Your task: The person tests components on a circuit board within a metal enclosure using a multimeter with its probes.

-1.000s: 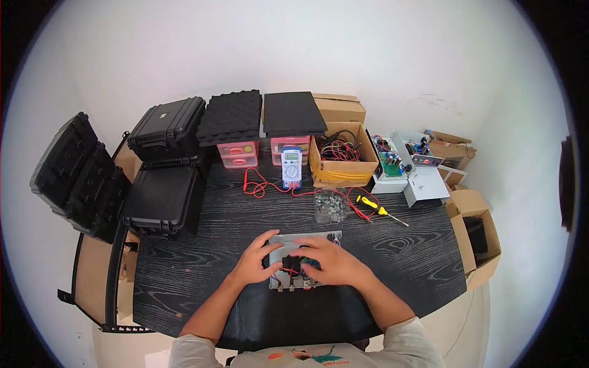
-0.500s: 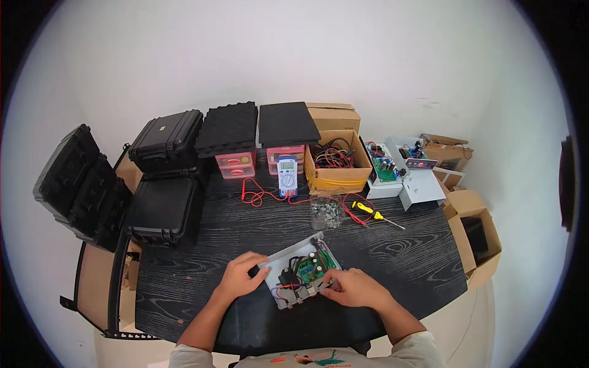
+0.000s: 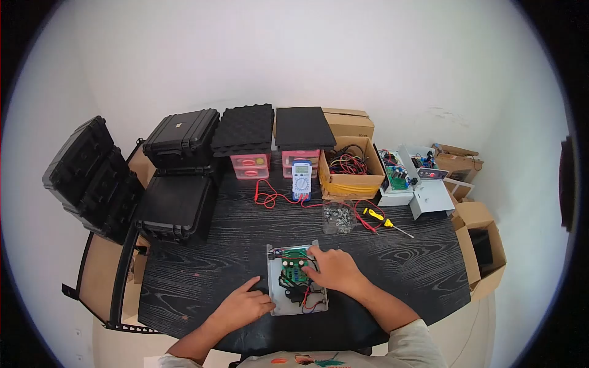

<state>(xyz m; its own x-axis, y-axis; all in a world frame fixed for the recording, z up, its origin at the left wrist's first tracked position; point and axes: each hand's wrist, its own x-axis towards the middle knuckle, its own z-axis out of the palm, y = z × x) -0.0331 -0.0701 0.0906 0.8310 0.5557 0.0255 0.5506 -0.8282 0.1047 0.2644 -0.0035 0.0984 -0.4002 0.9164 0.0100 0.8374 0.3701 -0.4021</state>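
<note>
An open metal case (image 3: 277, 300) with a green circuit board (image 3: 296, 257), capacitors and wires lies on the table in front of me. My left hand (image 3: 242, 305) is at its lower left edge, fingertips against the side and the index finger stretched out. My right hand (image 3: 336, 271) grips the case's right side, with the thumb over the board and the fingers near the upper right corner. Beyond the case stands a clear box of small screws (image 3: 338, 218). A yellow-black screwdriver (image 3: 381, 219) lies to the right of it.
A multimeter (image 3: 301, 181) with red leads stands in front of pink drawers (image 3: 252, 167). A cardboard box of wires (image 3: 353, 178) and another opened device (image 3: 402, 178) are at the back right. Black hard cases (image 3: 175, 205) are stacked at the left. A carton (image 3: 481, 245) stands beyond the right table edge.
The metal case has turned anticlockwise, so its board end now faces away from me. My right hand moved up its side, and my left hand slid down towards the near left edge. The view shifted slightly.
</note>
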